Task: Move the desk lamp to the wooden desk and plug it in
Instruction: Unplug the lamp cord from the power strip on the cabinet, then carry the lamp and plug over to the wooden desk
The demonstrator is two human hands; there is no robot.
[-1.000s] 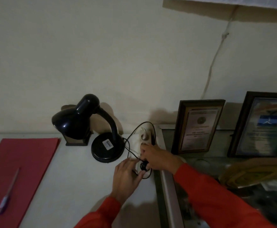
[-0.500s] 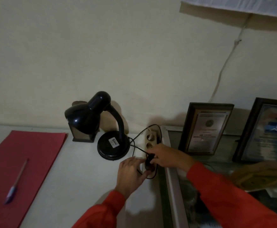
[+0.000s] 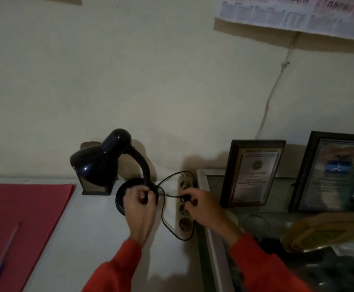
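Note:
A black desk lamp (image 3: 103, 159) with a bent neck stands on a pale tabletop (image 3: 87, 239) against the wall. My left hand (image 3: 139, 204) is closed on the lamp's round base where the neck rises. My right hand (image 3: 201, 204) pinches the black plug (image 3: 184, 198) just above a white power strip (image 3: 184, 207) with several sockets. The thin black cord (image 3: 167, 226) loops between lamp and plug. Whether the plug sits in a socket is hidden by my fingers.
A red folder (image 3: 24, 218) with a pen (image 3: 3, 256) lies at the left. A small dark frame (image 3: 96, 186) stands behind the lamp shade. Two framed certificates (image 3: 254, 173) lean on the wall above a glass-topped cabinet (image 3: 218, 249) at the right. A calendar (image 3: 298, 13) hangs above.
My left hand moved up from beside the power strip to the lamp's base. My right hand has lifted the plug toward the strip's upper sockets. The view has tilted upward.

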